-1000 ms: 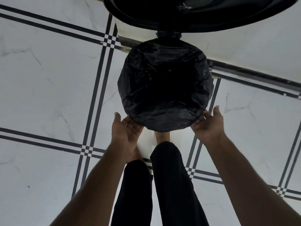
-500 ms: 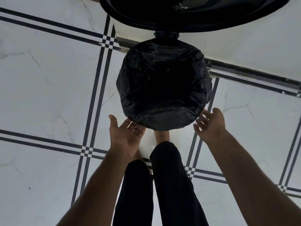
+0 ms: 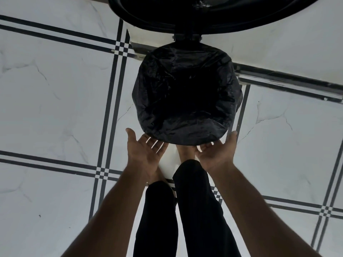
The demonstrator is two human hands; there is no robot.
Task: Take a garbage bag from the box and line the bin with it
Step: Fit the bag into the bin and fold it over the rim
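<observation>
A round bin stands on the floor straight ahead, with a black garbage bag [image 3: 187,93] spread over its rim and down its outside, so the bin itself is hidden. Its black lid [image 3: 204,13] stands raised behind it. My left hand [image 3: 146,153] is palm up with spread straight fingers at the bag's near left edge. My right hand [image 3: 217,153] is palm up at the near right edge, fingertips under the bag's lower fold. Neither hand grips anything.
The white marble floor [image 3: 55,93] has black line patterns. My legs in black trousers [image 3: 185,210] and a bare foot [image 3: 186,151] are just in front of the bin. A dark threshold strip [image 3: 289,80] runs behind it on the right.
My right hand has moved left and inward along the bag's near edge. My left hand has opened wider and stayed at the near left edge.
</observation>
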